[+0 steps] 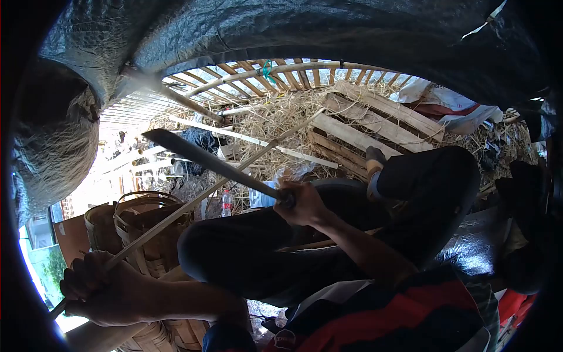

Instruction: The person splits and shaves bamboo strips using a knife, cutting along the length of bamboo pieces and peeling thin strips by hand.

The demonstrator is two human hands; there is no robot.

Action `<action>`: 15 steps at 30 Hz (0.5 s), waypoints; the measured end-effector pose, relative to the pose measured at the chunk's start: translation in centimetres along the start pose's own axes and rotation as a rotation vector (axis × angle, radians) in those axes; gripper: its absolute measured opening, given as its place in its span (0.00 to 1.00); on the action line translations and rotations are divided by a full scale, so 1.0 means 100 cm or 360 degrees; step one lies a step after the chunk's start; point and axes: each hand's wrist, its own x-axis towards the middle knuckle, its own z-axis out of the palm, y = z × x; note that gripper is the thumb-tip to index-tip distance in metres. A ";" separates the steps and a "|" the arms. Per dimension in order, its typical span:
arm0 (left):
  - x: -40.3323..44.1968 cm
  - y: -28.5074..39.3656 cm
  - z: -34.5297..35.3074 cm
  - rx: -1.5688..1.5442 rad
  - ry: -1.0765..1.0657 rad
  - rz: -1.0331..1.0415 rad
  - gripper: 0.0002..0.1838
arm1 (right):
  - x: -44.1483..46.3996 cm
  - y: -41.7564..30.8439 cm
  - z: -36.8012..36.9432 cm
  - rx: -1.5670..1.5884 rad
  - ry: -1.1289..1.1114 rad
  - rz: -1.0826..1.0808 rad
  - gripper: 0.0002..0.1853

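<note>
My left hand (111, 287), at the lower left, is wrapped round a long narrow strip of bamboo or wood (176, 216). The strip slants up and right from my fist toward the straw. My right hand (302, 202), near the middle, is closed round the handle of a machete (202, 158). Its long dark blade points up and left and crosses over the strip. I cannot tell whether blade and strip touch. My bent legs (234, 243) in dark trousers lie beneath both arms.
Woven baskets (138, 226) stand at left, near a plastic bottle (226, 202). Behind are straw (281, 111), wooden slats (375, 126) and a slatted bamboo fence (293, 73). Dark plastic sheeting (281, 29) hangs overhead. Another pale strip (246, 139) lies across the ground.
</note>
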 end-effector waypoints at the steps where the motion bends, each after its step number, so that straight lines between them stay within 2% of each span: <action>1: -0.001 0.000 -0.001 0.0008 -0.0015 0.0003 0.27 | 0.000 0.033 0.010 0.0170 0.0068 0.0185 0.11; 2: -0.001 -0.001 -0.001 0.0009 -0.0013 0.0001 0.27 | -0.002 0.053 0.012 0.0340 0.0135 0.0370 0.11; 3: 0.000 -0.003 0.001 0.0050 0.0017 -0.0013 0.27 | -0.005 0.058 0.008 0.0345 0.0137 0.0369 0.11; 5: 0.002 -0.007 0.007 0.0092 0.0038 -0.0008 0.27 | 0.000 0.060 0.000 -0.0009 0.0166 0.0315 0.12; 6: 0.002 -0.008 0.011 0.0221 0.0253 0.0068 0.28 | 0.001 0.055 0.001 0.0077 0.0085 0.0519 0.13; 7: 0.002 -0.009 0.013 0.0345 0.0469 0.0150 0.28 | 0.000 0.045 0.001 0.0077 0.0088 0.0528 0.13; 8: 0.003 -0.008 0.010 0.0333 0.0468 0.0154 0.28 | 0.003 0.036 0.001 0.0160 0.0195 0.0480 0.13; 10: 0.000 -0.003 0.003 0.0024 -0.0052 0.0025 0.28 | 0.009 0.009 0.000 0.0402 0.0255 0.0411 0.11; 11: -0.001 -0.002 0.002 0.0029 -0.0047 0.0016 0.28 | 0.008 -0.010 -0.002 0.0403 0.0250 0.0421 0.11; 13: -0.001 -0.001 0.007 -0.0003 0.0000 0.0012 0.28 | 0.011 -0.040 -0.008 0.0288 0.0109 0.0049 0.09; 15: -0.001 0.000 0.009 0.0041 0.0048 0.0033 0.28 | 0.012 -0.038 -0.004 0.0281 0.0056 -0.0081 0.09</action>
